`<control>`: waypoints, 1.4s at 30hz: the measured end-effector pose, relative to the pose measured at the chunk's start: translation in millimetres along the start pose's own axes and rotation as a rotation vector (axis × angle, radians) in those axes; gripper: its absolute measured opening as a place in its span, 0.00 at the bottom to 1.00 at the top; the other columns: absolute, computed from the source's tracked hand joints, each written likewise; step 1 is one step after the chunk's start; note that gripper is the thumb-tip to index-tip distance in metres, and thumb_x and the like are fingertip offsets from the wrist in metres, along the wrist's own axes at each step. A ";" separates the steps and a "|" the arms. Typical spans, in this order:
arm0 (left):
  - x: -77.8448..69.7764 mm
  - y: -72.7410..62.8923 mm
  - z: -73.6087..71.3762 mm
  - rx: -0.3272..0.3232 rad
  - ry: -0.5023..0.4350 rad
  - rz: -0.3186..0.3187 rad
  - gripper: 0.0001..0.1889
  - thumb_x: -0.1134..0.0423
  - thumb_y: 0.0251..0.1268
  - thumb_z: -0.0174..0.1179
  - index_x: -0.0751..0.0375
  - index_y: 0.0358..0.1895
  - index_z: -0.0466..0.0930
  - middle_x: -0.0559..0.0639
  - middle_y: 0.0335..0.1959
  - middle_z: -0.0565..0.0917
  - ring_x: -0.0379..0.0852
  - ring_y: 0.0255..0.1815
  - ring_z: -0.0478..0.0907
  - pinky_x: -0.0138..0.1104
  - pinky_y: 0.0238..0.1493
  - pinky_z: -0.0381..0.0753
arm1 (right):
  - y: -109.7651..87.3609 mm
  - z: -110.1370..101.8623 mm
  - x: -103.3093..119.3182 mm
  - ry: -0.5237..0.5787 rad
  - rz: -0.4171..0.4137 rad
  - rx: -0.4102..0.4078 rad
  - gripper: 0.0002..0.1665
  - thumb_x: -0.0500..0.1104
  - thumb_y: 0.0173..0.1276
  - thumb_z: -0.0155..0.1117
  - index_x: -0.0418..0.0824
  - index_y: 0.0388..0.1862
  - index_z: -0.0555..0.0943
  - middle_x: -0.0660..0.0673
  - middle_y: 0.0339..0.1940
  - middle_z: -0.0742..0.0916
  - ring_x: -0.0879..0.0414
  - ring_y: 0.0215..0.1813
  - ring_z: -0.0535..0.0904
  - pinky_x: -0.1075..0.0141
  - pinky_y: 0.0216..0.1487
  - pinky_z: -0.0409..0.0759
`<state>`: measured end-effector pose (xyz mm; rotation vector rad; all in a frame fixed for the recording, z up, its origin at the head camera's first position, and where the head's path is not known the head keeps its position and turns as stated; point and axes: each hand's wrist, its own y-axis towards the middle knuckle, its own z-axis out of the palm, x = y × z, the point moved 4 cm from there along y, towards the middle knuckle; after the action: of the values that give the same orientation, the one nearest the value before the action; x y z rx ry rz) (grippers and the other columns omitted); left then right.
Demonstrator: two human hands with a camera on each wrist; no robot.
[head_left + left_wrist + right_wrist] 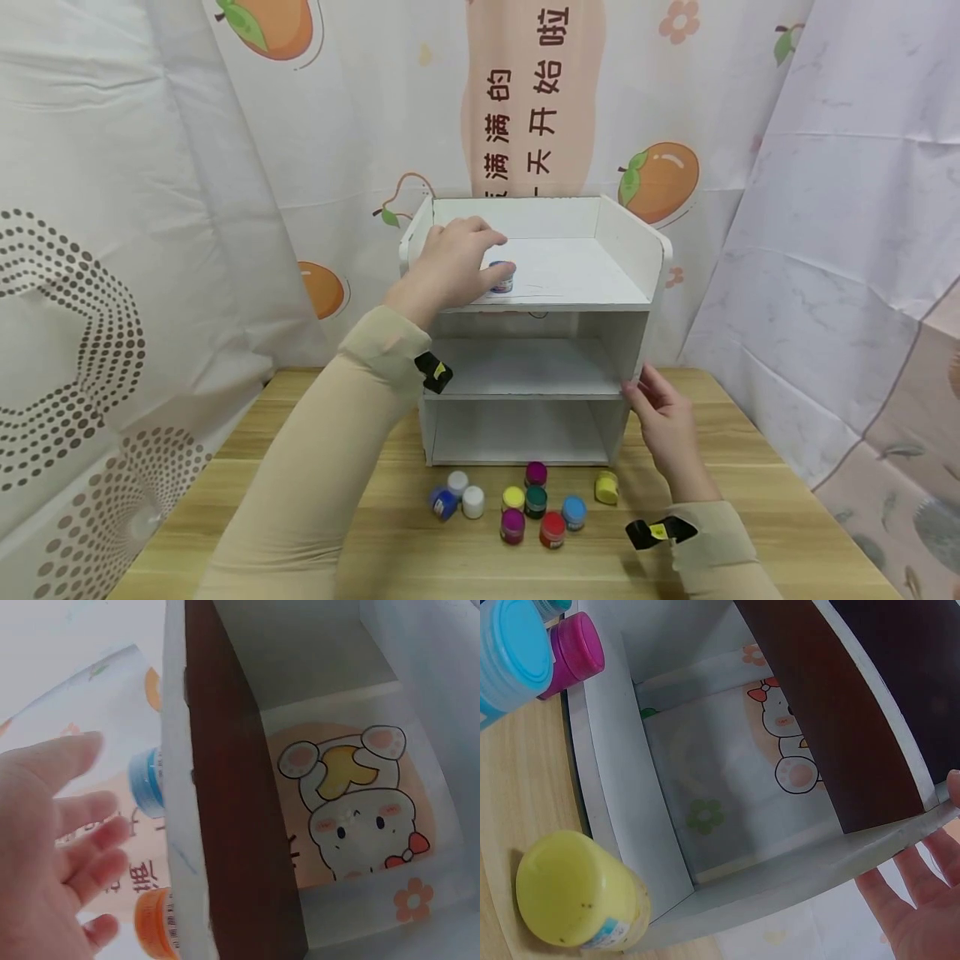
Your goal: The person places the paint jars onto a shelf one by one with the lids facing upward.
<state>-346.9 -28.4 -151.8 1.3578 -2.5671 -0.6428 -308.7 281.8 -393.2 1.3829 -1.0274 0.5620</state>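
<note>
On the top board of a small white shelf unit (570, 271) stands a paint jar with a blue lid (147, 782). My left hand (456, 265) is beside this jar, its fingers spread and apart from the lid in the left wrist view. A jar with an orange lid (154, 922) stands on the same board, hidden by my hand in the head view. Lower down, my right hand (666, 417) holds the right side panel (832, 862) by its front edge, with the thumb at the inner side and the fingers on the outer face.
Several paint jars are on the wooden table (420, 567) before the shelf unit, among them a red jar (552, 530), white jars and purple jars. A yellow jar (607, 488) lies near the unit's right front corner. A patterned curtain (360, 100) hangs behind.
</note>
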 end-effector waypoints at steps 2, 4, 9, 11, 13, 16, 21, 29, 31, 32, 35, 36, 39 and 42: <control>-0.2 -3.6 -4.8 -0.070 -0.026 0.021 0.25 0.42 0.75 0.56 0.51 0.67 0.78 0.49 0.63 0.75 0.50 0.68 0.67 0.48 0.63 0.63 | 0.3 -0.1 0.1 0.006 0.000 -0.001 0.29 0.38 0.77 0.61 0.38 0.75 0.71 0.38 0.67 0.80 0.66 0.58 0.78 0.76 0.53 0.78; -0.4 -8.4 -10.0 -0.153 -0.055 0.053 0.24 0.44 0.75 0.57 0.52 0.65 0.80 0.49 0.61 0.76 0.50 0.66 0.69 0.48 0.62 0.64 | 0.7 -0.2 0.3 0.014 -0.003 0.000 0.29 0.38 0.77 0.61 0.37 0.75 0.71 0.40 0.66 0.80 0.66 0.58 0.78 0.76 0.53 0.78; -0.2 -26.3 -20.0 -0.328 -0.144 0.136 0.18 0.49 0.73 0.61 0.54 0.57 0.84 0.49 0.54 0.81 0.48 0.60 0.74 0.48 0.62 0.65 | 1.5 -0.2 2.0 0.019 -0.016 -0.004 0.29 0.37 0.77 0.61 0.36 0.74 0.71 0.41 0.66 0.81 0.66 0.58 0.78 0.76 0.52 0.78; -0.6 -34.1 -22.3 -0.393 -0.179 0.185 0.16 0.51 0.71 0.62 0.57 0.54 0.85 0.50 0.51 0.82 0.49 0.57 0.75 0.49 0.61 0.65 | 1.6 -0.2 2.6 0.023 -0.021 -0.004 0.28 0.36 0.77 0.61 0.35 0.74 0.71 0.41 0.66 0.81 0.66 0.58 0.78 0.76 0.52 0.78; -1.8 -42.3 -24.5 -0.443 -0.197 0.230 0.15 0.52 0.70 0.63 0.58 0.52 0.85 0.50 0.49 0.82 0.49 0.55 0.76 0.49 0.61 0.66 | 1.4 0.0 3.1 0.025 -0.024 -0.002 0.28 0.36 0.77 0.60 0.35 0.74 0.71 0.40 0.65 0.81 0.66 0.58 0.78 0.76 0.52 0.78; -4.2 -54.1 -27.8 -0.504 -0.198 0.300 0.14 0.54 0.69 0.65 0.59 0.49 0.86 0.51 0.46 0.83 0.50 0.52 0.76 0.49 0.57 0.67 | 1.2 0.3 3.2 0.029 -0.028 0.002 0.28 0.36 0.77 0.60 0.35 0.74 0.71 0.40 0.66 0.80 0.65 0.58 0.78 0.75 0.52 0.78; -10.5 -75.2 -30.9 -0.528 -0.120 0.403 0.13 0.54 0.68 0.65 0.59 0.46 0.87 0.51 0.43 0.83 0.51 0.45 0.76 0.48 0.47 0.68 | 2.0 -0.1 2.0 0.026 -0.031 0.008 0.29 0.36 0.77 0.61 0.35 0.74 0.71 0.43 0.66 0.81 0.65 0.59 0.78 0.76 0.52 0.78; -13.4 -107.9 -16.9 -0.443 -0.037 0.447 0.14 0.52 0.68 0.66 0.58 0.46 0.87 0.50 0.44 0.85 0.50 0.47 0.78 0.45 0.46 0.71 | 2.8 -1.8 0.2 0.004 -0.026 -0.002 0.29 0.36 0.77 0.61 0.36 0.74 0.71 0.46 0.64 0.82 0.66 0.57 0.78 0.76 0.51 0.78; -11.6 -115.8 -9.9 -0.433 -0.049 0.440 0.14 0.52 0.68 0.66 0.58 0.46 0.87 0.50 0.44 0.85 0.50 0.47 0.78 0.43 0.44 0.72 | 2.9 -1.6 0.0 -0.001 -0.024 0.001 0.29 0.36 0.77 0.61 0.36 0.74 0.71 0.45 0.64 0.81 0.66 0.58 0.78 0.76 0.52 0.78; -10.8 -119.4 -5.4 -0.428 -0.054 0.440 0.14 0.52 0.67 0.66 0.58 0.46 0.87 0.50 0.44 0.85 0.50 0.47 0.78 0.43 0.44 0.72 | 2.9 -1.4 -0.3 -0.001 -0.023 0.000 0.29 0.35 0.77 0.61 0.36 0.74 0.71 0.44 0.64 0.81 0.66 0.58 0.78 0.76 0.52 0.78; -9.2 -129.0 10.5 -0.407 -0.067 0.441 0.13 0.53 0.67 0.66 0.58 0.46 0.87 0.49 0.43 0.84 0.48 0.46 0.78 0.41 0.43 0.73 | 2.8 -0.9 -0.4 -0.002 -0.015 -0.006 0.29 0.35 0.77 0.61 0.36 0.74 0.71 0.44 0.65 0.81 0.66 0.57 0.78 0.76 0.51 0.78; -8.4 -131.9 16.4 -0.397 -0.070 0.439 0.13 0.53 0.67 0.67 0.58 0.46 0.87 0.48 0.43 0.84 0.48 0.45 0.78 0.40 0.42 0.73 | 2.6 -0.6 -0.3 -0.002 -0.011 -0.008 0.29 0.36 0.77 0.61 0.36 0.74 0.71 0.44 0.65 0.81 0.66 0.57 0.78 0.76 0.51 0.78; -5.3 -139.7 33.7 -0.368 -0.085 0.427 0.12 0.53 0.67 0.67 0.57 0.45 0.87 0.47 0.42 0.84 0.46 0.43 0.77 0.38 0.41 0.74 | 1.7 0.8 -0.4 -0.003 -0.003 -0.012 0.29 0.36 0.77 0.61 0.37 0.74 0.71 0.43 0.65 0.81 0.66 0.57 0.78 0.76 0.51 0.79; -0.5 -146.8 49.3 -0.337 -0.105 0.394 0.12 0.53 0.65 0.69 0.57 0.44 0.87 0.47 0.40 0.84 0.44 0.39 0.77 0.37 0.38 0.75 | 0.5 2.3 0.2 -0.002 -0.002 -0.014 0.29 0.36 0.77 0.61 0.37 0.74 0.71 0.41 0.65 0.81 0.66 0.57 0.79 0.75 0.51 0.79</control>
<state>-253.8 -85.8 -261.4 0.7065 -2.5435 -1.0281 -309.6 279.6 -393.0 1.3727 -1.0297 0.5511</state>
